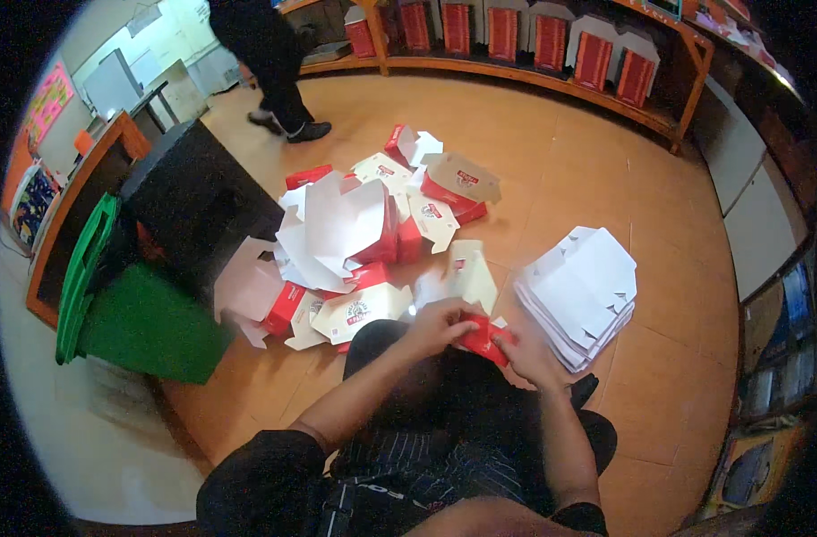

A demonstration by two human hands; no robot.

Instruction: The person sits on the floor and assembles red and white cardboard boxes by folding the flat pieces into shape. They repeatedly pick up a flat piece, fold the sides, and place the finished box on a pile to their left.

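Observation:
Between my hands, above my lap, is a red and cream cardboard box (pixel 470 273), its cream flap standing up away from me. My left hand (pixel 440 328) is closed on the box's left red edge, thumb and fingers pinching it. On the right red edge, my right hand (pixel 525 352) grips in the same way. Just right of my hands lies a stack of flat white box blanks (pixel 580 286) on the floor. Ahead and to the left is a loose heap of folded red, cream and white boxes (pixel 350 224), some tilted over others.
A green bin (pixel 158 322) and a dark box-like object (pixel 193 179) stand at the left. Behind the heap, a person (pixel 269 67) in dark clothes is on the orange floor (pixel 551 161). A wooden shelf (pixel 543 72) with red boxes runs along the back; pale cabinets (pixel 748 188) line the right.

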